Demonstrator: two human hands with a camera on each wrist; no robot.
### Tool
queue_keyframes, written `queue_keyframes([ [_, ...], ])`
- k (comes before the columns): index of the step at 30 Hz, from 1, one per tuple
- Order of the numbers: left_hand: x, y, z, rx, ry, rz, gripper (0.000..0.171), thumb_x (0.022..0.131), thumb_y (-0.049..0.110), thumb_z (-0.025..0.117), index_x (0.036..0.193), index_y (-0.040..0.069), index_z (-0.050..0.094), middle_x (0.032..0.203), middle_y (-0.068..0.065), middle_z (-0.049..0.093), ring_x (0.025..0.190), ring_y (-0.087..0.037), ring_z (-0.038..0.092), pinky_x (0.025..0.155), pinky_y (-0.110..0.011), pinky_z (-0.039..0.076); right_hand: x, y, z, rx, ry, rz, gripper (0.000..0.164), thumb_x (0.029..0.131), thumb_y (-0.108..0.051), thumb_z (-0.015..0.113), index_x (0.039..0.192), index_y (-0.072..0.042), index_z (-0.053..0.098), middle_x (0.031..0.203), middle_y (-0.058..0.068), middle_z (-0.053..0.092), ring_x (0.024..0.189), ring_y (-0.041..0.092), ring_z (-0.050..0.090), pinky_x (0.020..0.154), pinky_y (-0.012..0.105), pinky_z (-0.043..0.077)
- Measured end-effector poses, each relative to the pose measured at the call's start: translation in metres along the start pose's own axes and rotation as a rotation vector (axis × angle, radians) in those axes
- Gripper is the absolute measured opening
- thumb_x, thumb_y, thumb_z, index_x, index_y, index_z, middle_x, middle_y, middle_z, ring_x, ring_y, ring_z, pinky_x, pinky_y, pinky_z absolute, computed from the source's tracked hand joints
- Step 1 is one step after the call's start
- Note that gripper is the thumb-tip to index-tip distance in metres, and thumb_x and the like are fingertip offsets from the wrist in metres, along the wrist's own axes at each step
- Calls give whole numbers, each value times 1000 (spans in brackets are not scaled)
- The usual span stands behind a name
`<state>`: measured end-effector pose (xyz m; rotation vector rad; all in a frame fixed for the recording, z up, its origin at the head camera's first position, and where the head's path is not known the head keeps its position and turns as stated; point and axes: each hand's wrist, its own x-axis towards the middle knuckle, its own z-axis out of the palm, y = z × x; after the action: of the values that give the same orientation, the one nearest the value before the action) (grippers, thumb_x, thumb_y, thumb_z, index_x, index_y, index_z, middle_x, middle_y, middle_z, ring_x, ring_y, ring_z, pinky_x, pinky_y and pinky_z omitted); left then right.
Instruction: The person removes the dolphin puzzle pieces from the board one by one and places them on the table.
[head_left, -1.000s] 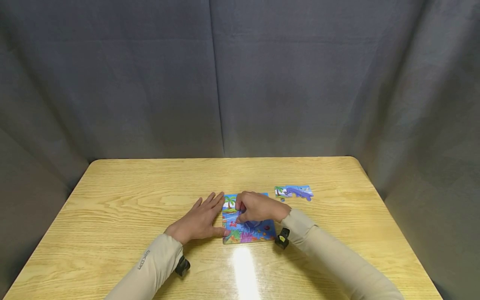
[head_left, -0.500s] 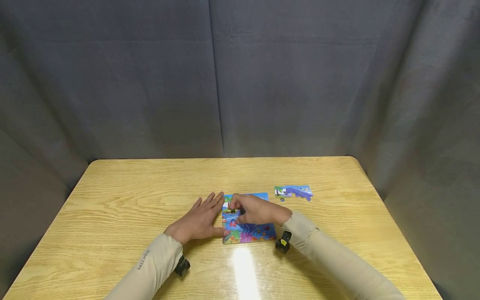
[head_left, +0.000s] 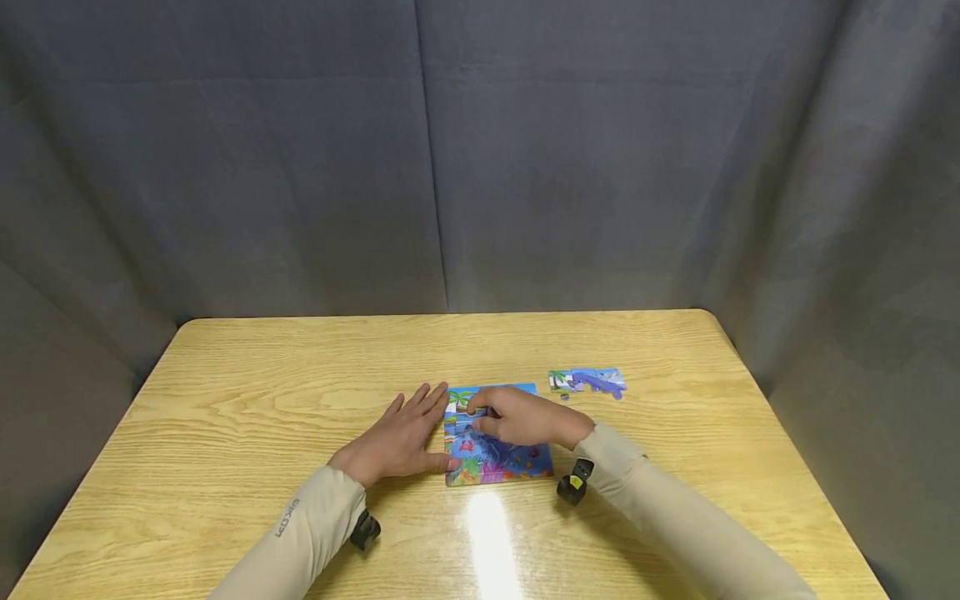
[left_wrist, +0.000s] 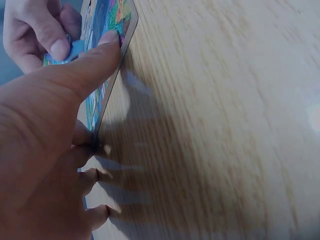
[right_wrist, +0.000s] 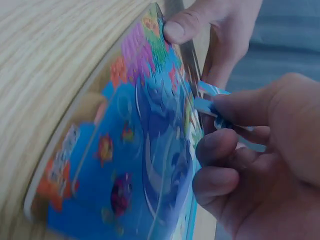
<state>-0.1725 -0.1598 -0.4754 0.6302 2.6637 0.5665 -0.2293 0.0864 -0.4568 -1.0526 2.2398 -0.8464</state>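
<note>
A jigsaw puzzle board point(head_left: 491, 473) with an underwater picture lies flat on the table. My right hand point(head_left: 521, 417) is over its upper middle and pinches a small blue puzzle piece point(right_wrist: 204, 105) between thumb and index finger; the piece is tilted above the board in the right wrist view. Part of that piece point(left_wrist: 75, 51) also shows in the left wrist view, partly behind the fingers. My left hand point(head_left: 397, 446) rests along the board's left side, fingers straight and spread, its thumb point(left_wrist: 107, 42) lying on the board's edge.
Further back to the right, several puzzle pieces point(head_left: 600, 382) with a palm tree and a purple dolphin lie together on the wooden table point(head_left: 262, 375). A dark grey curtain point(head_left: 300, 167) hangs behind and at both sides.
My right hand moves slightly left, then back right, over the board, and the piece in its fingers lifts and tilts. My left hand stays in place.
</note>
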Motion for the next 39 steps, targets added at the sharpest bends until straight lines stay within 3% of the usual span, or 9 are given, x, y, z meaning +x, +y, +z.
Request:
queue_keyframes([
  [2,0,0,-1,-5,1,1,104,98,58,70,170,1,21,181,-13,10,169,-41,8,134,-68,10,-6,2,-3,16,49,10,20,110,-14,60,128,-9,68,100,4,67,69,9,50,68,25,44],
  [6,0,1,-1,-14,5,1,104,98,57,72,169,1,22,181,-14,11,169,-42,9,134,-69,11,-19,6,-10,25,149,18,14,107,-14,66,121,-13,66,102,3,68,71,9,52,64,24,45],
  [11,0,2,-1,-17,5,6,102,98,56,72,169,0,23,181,-15,12,168,-42,10,133,-69,11,-38,17,-20,24,217,39,10,109,-16,61,118,-16,67,101,4,67,70,11,48,65,26,42],
  [26,-1,1,0,-13,13,10,102,99,55,72,169,0,23,181,-15,12,168,-42,9,133,-70,11,-88,57,-41,-59,285,160,10,106,-12,65,114,-13,70,95,3,66,67,8,47,60,24,42],
  [34,-1,0,1,-20,16,15,102,98,56,71,169,0,23,181,-16,13,168,-42,10,133,-70,10,-97,67,-40,-94,290,170,15,106,-7,63,113,-10,76,99,3,73,71,10,53,62,24,46],
  [39,0,1,1,-18,17,16,102,98,55,72,169,0,24,181,-16,12,168,-42,10,133,-70,11,-94,70,-37,-168,341,199,10,104,-7,67,110,-9,75,96,1,73,75,9,57,65,25,48],
])
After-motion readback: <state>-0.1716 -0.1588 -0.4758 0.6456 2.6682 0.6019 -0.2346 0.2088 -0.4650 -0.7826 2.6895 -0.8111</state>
